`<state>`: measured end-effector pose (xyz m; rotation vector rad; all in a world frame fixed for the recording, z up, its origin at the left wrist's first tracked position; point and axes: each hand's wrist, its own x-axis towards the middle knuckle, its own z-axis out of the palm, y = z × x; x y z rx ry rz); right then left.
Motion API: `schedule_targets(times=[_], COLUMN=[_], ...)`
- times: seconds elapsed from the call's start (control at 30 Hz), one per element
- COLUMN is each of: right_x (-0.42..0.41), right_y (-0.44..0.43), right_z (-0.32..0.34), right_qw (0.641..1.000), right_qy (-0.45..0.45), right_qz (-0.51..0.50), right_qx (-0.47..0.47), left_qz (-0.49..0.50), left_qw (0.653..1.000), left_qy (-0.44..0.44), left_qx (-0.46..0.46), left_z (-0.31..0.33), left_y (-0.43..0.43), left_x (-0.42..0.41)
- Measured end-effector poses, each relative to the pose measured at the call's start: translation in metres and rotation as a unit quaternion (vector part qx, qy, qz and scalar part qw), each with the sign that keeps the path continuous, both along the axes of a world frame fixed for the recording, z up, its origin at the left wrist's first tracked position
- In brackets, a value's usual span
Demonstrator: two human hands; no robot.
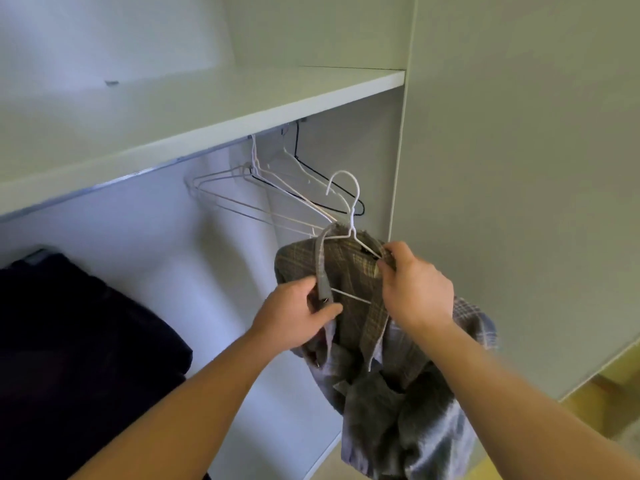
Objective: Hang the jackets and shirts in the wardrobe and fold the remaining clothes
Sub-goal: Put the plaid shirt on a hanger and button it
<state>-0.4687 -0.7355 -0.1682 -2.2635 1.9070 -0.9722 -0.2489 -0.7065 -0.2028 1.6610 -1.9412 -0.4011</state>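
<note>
Shirt (356,275), plaid in grey and brown, is held up in front of the open wardrobe. It is draped over a white wire hanger (350,192) whose hook is free, lower than the shelf (207,109). The left hand (298,313) grips the front edge near the collar, fingers curled round the cloth. The right hand (415,289) pinches the far shoulder against the wire. The cloth looks bunched rather than squared, so a shoulder could slip off the thin wire if either grip loosens. On the way up, the hook could snag the empty hangers (242,199) crowded under the shelf. Dark clothes (69,341) lie at the lower left. No writing is readable, and a dark patch at the collar is too small to tell.
</note>
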Motion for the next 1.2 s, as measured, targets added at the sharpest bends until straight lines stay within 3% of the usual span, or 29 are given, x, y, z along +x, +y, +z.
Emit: schedule_targets(times=[0.17, 0.3, 0.8, 1.1, 1.2], right_x=[0.002, 0.008, 0.056, 0.119, 0.147], right_y=[0.008, 0.016, 0.003, -0.042, -0.060], right_z=[0.002, 0.001, -0.016, -0.006, 0.000], right_qw=[0.997, 0.991, 0.996, 0.989, 0.988], right_qy=[-0.003, -0.006, -0.038, -0.011, -0.011], right_qz=[0.030, 0.063, 0.077, 0.124, 0.119], right_qx=[-0.072, -0.114, -0.026, -0.084, -0.102], left_qz=[0.092, 0.079, 0.158, 0.114, 0.126], left_qw=[0.992, 0.994, 0.976, 0.960, 0.954], left_qy=[0.012, -0.026, -0.053, -0.136, -0.122], left_qx=[-0.081, -0.077, -0.143, -0.217, -0.242], left_z=[0.028, 0.040, 0.020, 0.038, 0.045], left_y=[-0.009, -0.020, -0.019, -0.067, -0.085], left_x=[0.016, 0.015, 0.064, 0.118, 0.143])
